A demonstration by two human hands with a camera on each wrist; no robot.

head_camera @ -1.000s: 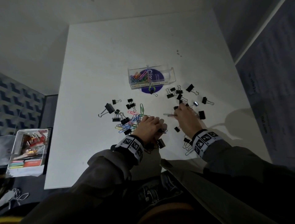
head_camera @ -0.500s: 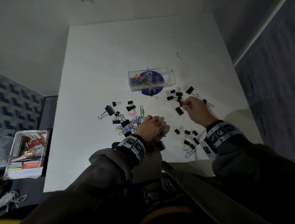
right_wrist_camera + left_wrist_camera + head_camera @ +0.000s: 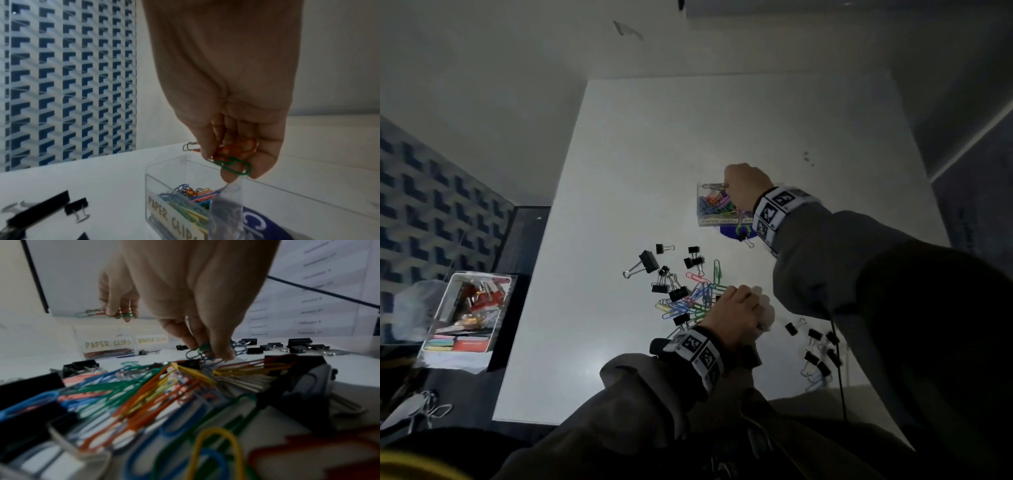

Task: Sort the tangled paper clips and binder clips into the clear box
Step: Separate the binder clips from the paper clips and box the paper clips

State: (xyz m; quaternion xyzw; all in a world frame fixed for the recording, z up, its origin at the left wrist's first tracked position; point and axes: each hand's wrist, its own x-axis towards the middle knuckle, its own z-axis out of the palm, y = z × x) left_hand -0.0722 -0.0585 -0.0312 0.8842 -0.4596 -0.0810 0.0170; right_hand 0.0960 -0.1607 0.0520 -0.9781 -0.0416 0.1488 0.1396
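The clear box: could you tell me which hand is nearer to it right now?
Right. The right hand holds paper clips directly over the clear box; the left hand is back at the tangled pile.

- In the head view, the right forearm covers the right part of the clear box (image 3: 714, 219), so its binder-clip compartment is hidden.
- The left hand (image 3: 739, 308) hides its own fingertips there.
- Lower part of the left wrist view: the nearest paper clips (image 3: 144, 402) are blurred.
- Lower left of the right wrist view: a binder clip (image 3: 39, 214) is smeared and cut by the edge.
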